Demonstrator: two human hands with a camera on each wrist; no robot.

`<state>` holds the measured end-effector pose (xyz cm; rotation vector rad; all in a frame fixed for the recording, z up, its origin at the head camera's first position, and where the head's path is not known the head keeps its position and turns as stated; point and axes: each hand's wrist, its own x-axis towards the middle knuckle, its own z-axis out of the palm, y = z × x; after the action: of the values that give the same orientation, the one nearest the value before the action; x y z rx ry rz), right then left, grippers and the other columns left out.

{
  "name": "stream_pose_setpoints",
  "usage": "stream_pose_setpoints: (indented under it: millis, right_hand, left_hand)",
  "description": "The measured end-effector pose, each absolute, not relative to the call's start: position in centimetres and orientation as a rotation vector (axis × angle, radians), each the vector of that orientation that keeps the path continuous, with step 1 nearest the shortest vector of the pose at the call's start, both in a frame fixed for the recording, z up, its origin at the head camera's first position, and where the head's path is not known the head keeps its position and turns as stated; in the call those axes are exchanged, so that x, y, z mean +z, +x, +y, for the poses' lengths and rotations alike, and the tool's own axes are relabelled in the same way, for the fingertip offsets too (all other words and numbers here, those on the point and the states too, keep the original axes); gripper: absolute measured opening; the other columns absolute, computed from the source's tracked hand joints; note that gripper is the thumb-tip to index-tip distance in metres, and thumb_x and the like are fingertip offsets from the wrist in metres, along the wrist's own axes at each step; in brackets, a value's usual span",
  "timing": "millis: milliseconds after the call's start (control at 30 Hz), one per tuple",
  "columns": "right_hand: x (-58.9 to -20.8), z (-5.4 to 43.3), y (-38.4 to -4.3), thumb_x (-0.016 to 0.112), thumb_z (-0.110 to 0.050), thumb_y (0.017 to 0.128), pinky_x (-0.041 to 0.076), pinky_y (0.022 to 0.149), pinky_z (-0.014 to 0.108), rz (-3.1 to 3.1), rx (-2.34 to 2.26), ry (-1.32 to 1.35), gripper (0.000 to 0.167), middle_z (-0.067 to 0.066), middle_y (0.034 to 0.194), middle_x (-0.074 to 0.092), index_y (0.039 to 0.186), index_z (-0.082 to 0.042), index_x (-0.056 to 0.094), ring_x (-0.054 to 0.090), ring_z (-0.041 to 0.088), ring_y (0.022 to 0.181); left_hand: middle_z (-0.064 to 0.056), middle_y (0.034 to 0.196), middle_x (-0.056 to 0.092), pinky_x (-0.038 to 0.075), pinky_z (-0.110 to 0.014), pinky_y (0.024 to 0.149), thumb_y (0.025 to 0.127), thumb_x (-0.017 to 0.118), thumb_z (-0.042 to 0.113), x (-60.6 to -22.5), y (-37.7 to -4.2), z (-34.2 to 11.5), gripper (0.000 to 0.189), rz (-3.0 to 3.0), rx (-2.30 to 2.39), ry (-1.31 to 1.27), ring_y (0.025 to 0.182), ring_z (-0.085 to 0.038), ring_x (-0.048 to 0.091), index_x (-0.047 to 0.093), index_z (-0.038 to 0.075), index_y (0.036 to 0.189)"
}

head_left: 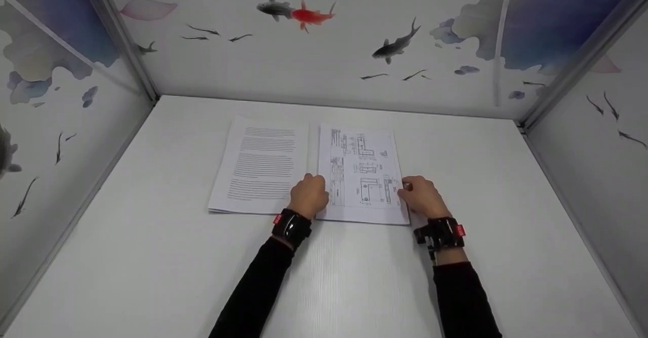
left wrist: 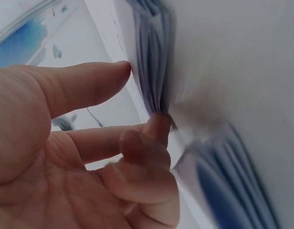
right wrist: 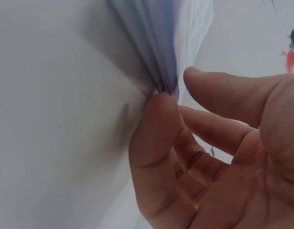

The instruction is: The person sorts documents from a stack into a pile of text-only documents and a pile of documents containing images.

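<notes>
Two stacks of printed paper lie side by side on the white table. The right paper stack (head_left: 374, 176) shows technical drawings on its top sheet; the left paper stack (head_left: 263, 166) shows lines of text. My left hand (head_left: 309, 196) holds the left edge of the drawing stack, thumb (left wrist: 99, 83) at the top sheet and curled fingers against the sheet edges. At the opposite edge, my right hand (head_left: 424, 196) holds the same stack between thumb and fingers. In the right wrist view its index finger (right wrist: 159, 129) meets the sheet edges, with the thumb close to the top sheet.
The white table (head_left: 152, 257) runs back to a wall (head_left: 324, 65) printed with fish and petals. Side panels (head_left: 66, 140) stand at left and right. Each wrist wears a black band (head_left: 293, 226).
</notes>
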<state>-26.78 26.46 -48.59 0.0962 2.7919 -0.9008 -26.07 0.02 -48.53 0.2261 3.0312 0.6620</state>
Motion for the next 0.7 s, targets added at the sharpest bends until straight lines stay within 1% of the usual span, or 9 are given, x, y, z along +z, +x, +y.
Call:
stream_pose_setpoints:
  millis: [100, 233, 300, 367, 400, 500, 600, 700]
  right_hand:
    - [-48.6, 26.4, -26.8, 0.052, -0.021, 0.087, 0.044, 0.051, 0.029, 2.793, -0.91, 0.106, 0.034, 0.01, 0.088, 0.056, 0.118, -0.005, 0.055, 0.053, 0.021, 0.068]
    - [-48.6, 26.5, -26.8, 0.051, -0.023, 0.088, 0.043, 0.048, 0.028, 2.782, -0.927, 0.112, 0.035, 0.011, 0.087, 0.057, 0.118, -0.005, 0.054, 0.053, 0.02, 0.064]
    - [-48.5, 26.7, -26.7, 0.051, -0.025, 0.089, 0.044, 0.048, 0.027, 2.772, -0.937, 0.117, 0.037, 0.011, 0.089, 0.057, 0.119, -0.005, 0.053, 0.053, 0.019, 0.065]
    - [-48.4, 27.0, -26.7, 0.05, -0.027, 0.09, 0.045, 0.05, 0.028, 2.759, -0.948, 0.121, 0.039, 0.012, 0.094, 0.057, 0.121, -0.004, 0.052, 0.054, 0.02, 0.068]
    - [-48.4, 27.1, -26.6, 0.049, -0.028, 0.09, 0.046, 0.052, 0.029, 2.754, -0.953, 0.123, 0.04, 0.013, 0.097, 0.057, 0.122, -0.004, 0.051, 0.055, 0.021, 0.071]
    - [-48.1, 27.8, -26.5, 0.048, -0.032, 0.091, 0.047, 0.063, 0.033, 2.772, -0.942, 0.147, 0.045, 0.014, 0.109, 0.055, 0.126, -0.004, 0.047, 0.054, 0.024, 0.083]
    - [-48.0, 28.4, -26.5, 0.046, -0.033, 0.091, 0.044, 0.073, 0.039, 2.819, -0.915, 0.149, 0.045, 0.016, 0.113, 0.053, 0.127, -0.006, 0.046, 0.051, 0.027, 0.092]
    - [-48.0, 29.0, -26.3, 0.046, -0.032, 0.092, 0.039, 0.084, 0.047, 2.9, -0.898, 0.083, 0.044, 0.018, 0.118, 0.049, 0.127, -0.006, 0.047, 0.047, 0.032, 0.104]
  left_hand:
    - [-0.008, 0.073, 0.051, 0.04, -0.033, 0.047, 0.079, 0.057, 0.01, -48.4, -26.2, -0.1, 0.009, 3.008, 0.704, 0.216, 0.059, -0.018, 0.047, 0.059, 0.005, 0.072]
    - [-0.005, 0.067, 0.049, 0.038, -0.031, 0.043, 0.079, 0.055, 0.01, -48.2, -26.3, -0.4, 0.014, 2.981, 0.76, 0.201, 0.056, -0.017, 0.044, 0.055, 0.006, 0.066]
    - [-0.005, 0.067, 0.049, 0.037, -0.03, 0.042, 0.08, 0.054, 0.01, -48.1, -26.3, -0.3, 0.014, 2.974, 0.788, 0.198, 0.055, -0.016, 0.044, 0.057, 0.005, 0.068]
    - [-0.006, 0.07, 0.05, 0.038, -0.03, 0.043, 0.082, 0.054, 0.012, -47.9, -26.5, -0.4, 0.013, 2.978, 0.8, 0.196, 0.056, -0.016, 0.046, 0.06, 0.003, 0.075]
    - [-0.007, 0.072, 0.05, 0.039, -0.03, 0.044, 0.083, 0.054, 0.014, -47.8, -26.5, -0.5, 0.015, 2.985, 0.807, 0.194, 0.058, -0.016, 0.047, 0.061, 0.001, 0.081]
    - [-0.01, 0.083, 0.054, 0.044, -0.032, 0.053, 0.085, 0.056, 0.02, -47.5, -26.9, -0.9, 0.029, 3.026, 0.856, 0.199, 0.068, -0.018, 0.052, 0.059, -0.002, 0.103]
    - [-0.011, 0.095, 0.057, 0.046, -0.032, 0.065, 0.087, 0.056, 0.028, -47.3, -27.4, -1.7, 0.041, 3.076, 0.935, 0.215, 0.082, -0.018, 0.055, 0.052, 0.002, 0.119]
    - [-0.01, 0.103, 0.058, 0.046, -0.032, 0.072, 0.086, 0.055, 0.037, -47.3, -27.7, -2.8, 0.049, 3.116, 1.036, 0.254, 0.091, -0.018, 0.055, 0.049, 0.007, 0.125]
